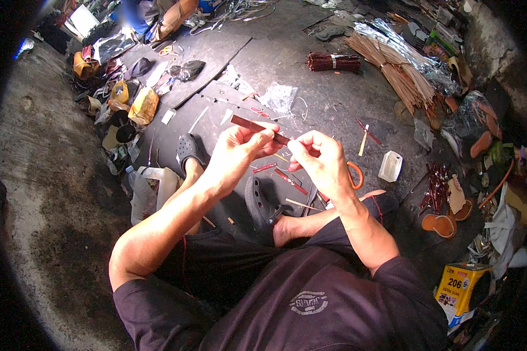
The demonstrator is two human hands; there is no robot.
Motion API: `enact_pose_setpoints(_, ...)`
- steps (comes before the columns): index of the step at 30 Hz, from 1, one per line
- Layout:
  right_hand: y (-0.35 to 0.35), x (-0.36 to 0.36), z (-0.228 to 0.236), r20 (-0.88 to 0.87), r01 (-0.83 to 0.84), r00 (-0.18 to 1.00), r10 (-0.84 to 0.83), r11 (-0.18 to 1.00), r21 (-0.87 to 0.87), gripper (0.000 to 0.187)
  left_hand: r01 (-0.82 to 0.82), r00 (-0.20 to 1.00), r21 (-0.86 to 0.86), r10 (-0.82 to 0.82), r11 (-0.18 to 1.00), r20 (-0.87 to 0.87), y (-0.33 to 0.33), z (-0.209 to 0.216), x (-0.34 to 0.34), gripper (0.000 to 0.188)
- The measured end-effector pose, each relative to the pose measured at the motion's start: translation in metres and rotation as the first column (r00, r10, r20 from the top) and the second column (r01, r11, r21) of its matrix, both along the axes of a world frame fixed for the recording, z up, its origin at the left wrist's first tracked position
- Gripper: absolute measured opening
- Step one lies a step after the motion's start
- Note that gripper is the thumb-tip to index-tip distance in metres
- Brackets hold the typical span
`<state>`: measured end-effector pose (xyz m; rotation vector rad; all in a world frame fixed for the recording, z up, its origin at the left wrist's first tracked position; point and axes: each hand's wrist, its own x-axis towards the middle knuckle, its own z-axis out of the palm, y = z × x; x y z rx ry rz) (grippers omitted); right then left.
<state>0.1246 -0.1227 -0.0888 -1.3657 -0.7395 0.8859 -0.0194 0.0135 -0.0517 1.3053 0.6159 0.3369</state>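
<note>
Concrete floor (52, 175) below, two hands, left hand (237, 153) and right hand (321, 161), pinch one brown strip (257, 127).

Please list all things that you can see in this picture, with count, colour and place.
leather strip: one, dark red-brown, held between both hands.
scissors: one pair, orange handle, behind the right hand.
strip bundle: one, dark red, tied, far centre.
long strips pile: many, tan, far right.
white container: one, right of the hands.
yellow box: one, lower right.
clogs: two, black, on the feet.
left hand: pinches the strip.
right hand: pinches the strip's end.
</note>
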Motion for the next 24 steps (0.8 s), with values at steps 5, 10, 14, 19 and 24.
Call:
enact_pose_setpoints(5, 0.003, 0.001, 0.001, 0.042, 0.004, 0.999, -0.005, 1.0, 0.014, 0.017, 0.016, 0.998, -0.094, -0.011, 0.995, 0.054, 0.001, 0.004, 0.001, 0.028)
enact_pose_setpoints(10, 0.004, 0.003, -0.002, 0.062, 0.017, 0.998, -0.018, 1.0, 0.025, 0.016, 0.063, 0.998, 0.131, -0.062, 0.989, -0.013, 0.0, 0.009, 0.004, 0.027)
enact_pose_setpoints(14, 0.002, 0.002, 0.003, 0.107, -0.004, 0.994, 0.003, 1.0, 0.015, 0.019, 0.038, 0.997, 0.232, -0.021, 0.972, -0.076, 0.001, 0.011, 0.004, 0.029)
enact_pose_setpoints(19, -0.017, 0.037, -0.07, 0.101, 0.214, 0.973, -0.21, 0.976, -0.039, 0.033, -0.024, 0.991, 0.302, 0.062, 0.953, -0.117, 0.01, 0.022, -0.001, 0.033)
enact_pose_setpoints(24, -0.099, 0.097, -0.23, 0.746, 0.315, 0.581, 0.327, 0.754, -0.576, 0.057, -0.072, 0.997, 0.178, 0.073, 0.981, 0.003, 0.009, 0.021, -0.001, 0.035)
